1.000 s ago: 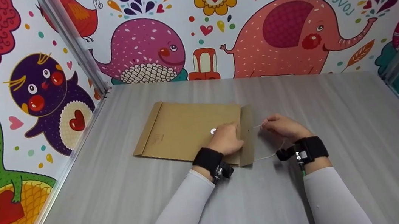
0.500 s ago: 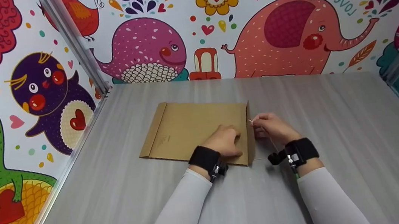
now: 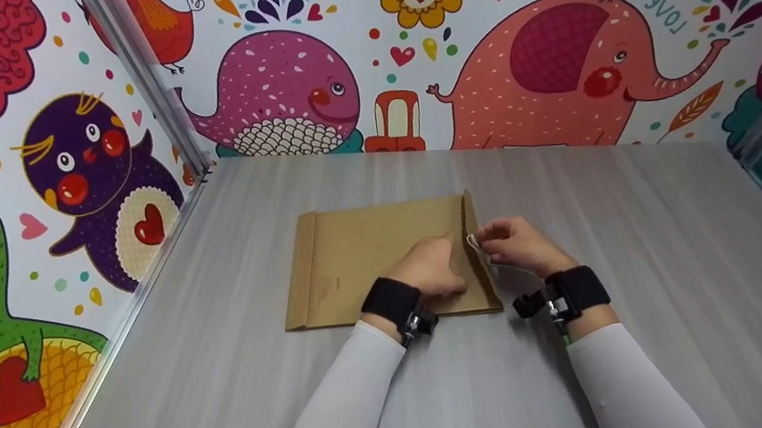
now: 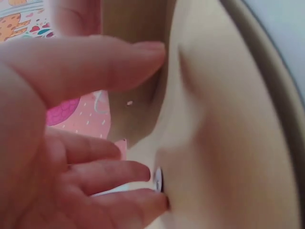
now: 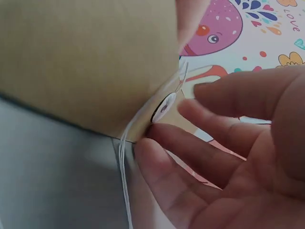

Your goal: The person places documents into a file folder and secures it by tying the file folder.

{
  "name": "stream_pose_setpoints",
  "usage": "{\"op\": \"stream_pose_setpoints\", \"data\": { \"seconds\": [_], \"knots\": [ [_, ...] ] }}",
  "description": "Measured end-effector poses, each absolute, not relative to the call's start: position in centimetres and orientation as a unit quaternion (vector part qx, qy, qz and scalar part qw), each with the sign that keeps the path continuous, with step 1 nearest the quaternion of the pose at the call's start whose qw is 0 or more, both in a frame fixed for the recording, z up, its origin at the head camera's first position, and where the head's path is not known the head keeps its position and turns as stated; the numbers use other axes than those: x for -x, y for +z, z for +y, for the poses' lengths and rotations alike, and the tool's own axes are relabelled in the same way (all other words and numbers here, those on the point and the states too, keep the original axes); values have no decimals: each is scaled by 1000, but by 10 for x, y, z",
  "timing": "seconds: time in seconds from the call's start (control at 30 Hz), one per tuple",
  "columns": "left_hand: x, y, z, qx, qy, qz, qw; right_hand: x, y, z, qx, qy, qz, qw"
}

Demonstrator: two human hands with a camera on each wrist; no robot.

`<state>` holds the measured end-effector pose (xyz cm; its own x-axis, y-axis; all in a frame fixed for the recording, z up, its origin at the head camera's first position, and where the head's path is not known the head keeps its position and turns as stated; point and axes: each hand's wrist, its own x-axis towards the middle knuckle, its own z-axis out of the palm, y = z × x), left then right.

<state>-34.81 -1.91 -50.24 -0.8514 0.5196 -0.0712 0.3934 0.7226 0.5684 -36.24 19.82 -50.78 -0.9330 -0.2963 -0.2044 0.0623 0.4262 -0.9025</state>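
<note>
A brown paper envelope (image 3: 356,246) lies on the table, its right flap (image 3: 480,260) tilted up. My left hand (image 3: 426,268) rests on the envelope beside the fold. The left wrist view shows its bent fingertips at the paper close to a white button (image 4: 158,180), thumb held apart. At the flap's outer side is my right hand (image 3: 522,246). Its lower fingertips touch the flap around another white button (image 5: 164,109), while thumb and index finger stand apart. White string (image 5: 124,167) runs from this button and hangs over the flap's edge, free of the fingertips.
The grey table (image 3: 404,400) spreads around the envelope. Cartoon-printed walls (image 3: 300,86) stand at the back and sides, with metal posts (image 3: 149,75) at the corners. Each wrist wears a black strap (image 3: 395,298) with a small camera.
The flap has been raised from lying flat. My right hand has moved left to it, and the string it pinched now loops at the button. The envelope has turned and shifted slightly right.
</note>
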Motion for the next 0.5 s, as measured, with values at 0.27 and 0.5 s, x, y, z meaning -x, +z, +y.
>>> {"op": "stream_pose_setpoints", "data": {
  "seconds": [0.27, 0.5],
  "knots": [
    [346, -500, -14, -296, 277, 905, 128, 362, -514, 193, 114, -407, 900, 108],
    [347, -504, -10, -327, 236, 908, 111, 363, -518, 190, 174, -344, 919, 83]
  ]
}}
